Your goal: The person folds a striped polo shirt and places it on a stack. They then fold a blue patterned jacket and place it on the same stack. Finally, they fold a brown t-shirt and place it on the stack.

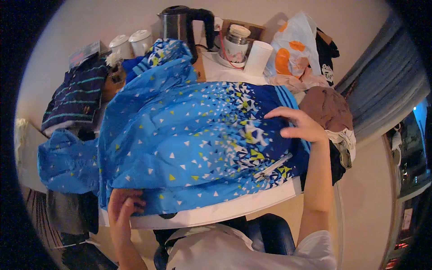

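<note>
I had the blue triangle-print jacket (189, 139) spread across the white table (234, 209), one sleeve hanging off the left edge. My left hand (123, 204) pinched its near hem, fingers closed on the cloth; my right hand (300, 125) lay flat on it, fingers apart. I judged a hard tug could drag fabric into the electric kettle (180, 22) and lidded jar (235, 42) at the far side.

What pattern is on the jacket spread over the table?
Blue jacket, scattered small white and yellow triangles; head view.

A home room: kettle (180, 22), mugs (131, 43), clothes piled on table (216, 213).
</note>
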### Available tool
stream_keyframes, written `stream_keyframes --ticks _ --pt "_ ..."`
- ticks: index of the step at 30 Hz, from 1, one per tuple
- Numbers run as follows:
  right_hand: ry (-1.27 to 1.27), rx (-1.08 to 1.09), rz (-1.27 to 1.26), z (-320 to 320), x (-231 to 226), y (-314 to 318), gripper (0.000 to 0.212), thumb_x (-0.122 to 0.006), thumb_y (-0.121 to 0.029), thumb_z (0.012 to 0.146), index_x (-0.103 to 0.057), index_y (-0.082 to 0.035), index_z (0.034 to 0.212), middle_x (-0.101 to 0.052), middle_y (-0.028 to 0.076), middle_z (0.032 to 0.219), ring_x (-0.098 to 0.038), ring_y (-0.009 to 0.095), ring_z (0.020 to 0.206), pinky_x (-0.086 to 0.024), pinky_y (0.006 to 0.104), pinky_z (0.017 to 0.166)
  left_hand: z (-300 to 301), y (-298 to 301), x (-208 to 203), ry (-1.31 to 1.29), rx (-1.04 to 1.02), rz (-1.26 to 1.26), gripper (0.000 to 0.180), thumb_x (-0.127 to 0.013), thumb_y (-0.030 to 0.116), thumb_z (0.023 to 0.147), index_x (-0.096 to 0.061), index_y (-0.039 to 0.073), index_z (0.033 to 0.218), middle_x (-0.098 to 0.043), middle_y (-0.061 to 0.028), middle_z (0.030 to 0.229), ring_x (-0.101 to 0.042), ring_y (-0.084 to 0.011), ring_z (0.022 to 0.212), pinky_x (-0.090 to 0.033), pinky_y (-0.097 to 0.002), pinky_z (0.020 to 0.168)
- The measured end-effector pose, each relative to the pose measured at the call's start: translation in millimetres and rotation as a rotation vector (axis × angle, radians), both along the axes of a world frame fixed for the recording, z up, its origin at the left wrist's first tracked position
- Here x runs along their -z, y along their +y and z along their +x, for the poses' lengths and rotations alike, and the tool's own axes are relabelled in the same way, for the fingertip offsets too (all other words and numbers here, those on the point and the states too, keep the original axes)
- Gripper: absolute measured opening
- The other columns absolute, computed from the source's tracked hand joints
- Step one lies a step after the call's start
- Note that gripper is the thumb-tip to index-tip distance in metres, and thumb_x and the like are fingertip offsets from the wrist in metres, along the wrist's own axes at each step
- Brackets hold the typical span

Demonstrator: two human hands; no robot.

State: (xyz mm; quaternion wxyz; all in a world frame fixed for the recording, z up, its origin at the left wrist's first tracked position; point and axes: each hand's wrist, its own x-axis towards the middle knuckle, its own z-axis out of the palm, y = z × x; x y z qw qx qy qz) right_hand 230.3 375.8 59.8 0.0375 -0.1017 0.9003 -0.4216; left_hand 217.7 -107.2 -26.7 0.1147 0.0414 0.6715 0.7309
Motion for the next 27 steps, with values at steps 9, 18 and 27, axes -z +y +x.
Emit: stream_keyframes --ticks 9,18,27 --pt "0.189 0.059 0.23 11.1 54.1 57.5 0.053 -0.071 -0.013 0.073 -0.055 -0.003 0.123 -0.054 0.013 0.125 -0.051 0.027 0.117 -0.04 0.0333 0.099 -7.4 48.0 -40.8 0.956 -0.089 -0.992 0.047 -0.065 -0.006 0.062 -0.059 0.004 0.108 -0.052 -0.0159 0.116 -0.052 -0.0349 0.108 -0.043 -0.0421 0.091" --pt "0.329 0.656 -0.448 22.8 22.9 29.4 0.027 -0.071 -0.007 0.078 -0.059 -0.007 0.102 -0.061 -0.001 0.085 -0.055 0.006 0.075 -0.044 0.0222 0.065 -38.4 40.3 -38.2 0.943 -0.164 -0.913 0.025 -0.048 0.0 0.052 -0.05 0.001 0.077 -0.045 -0.0142 0.084 -0.048 -0.0328 0.081 -0.04 -0.0359 0.075" --pt "0.018 0.4 0.373 44.9 30.3 59.8 0.06 -0.082 -0.027 0.063 -0.06 -0.003 0.113 -0.062 0.008 0.087 -0.057 0.02 0.073 -0.049 0.0308 0.069 -18.7 16.3 -49.9 0.625 0.339 -0.933 0.029 -0.069 0.025 0.07 -0.063 0.004 0.089 -0.058 -0.0128 0.098 -0.053 -0.0287 0.099 -0.042 -0.0398 0.088"
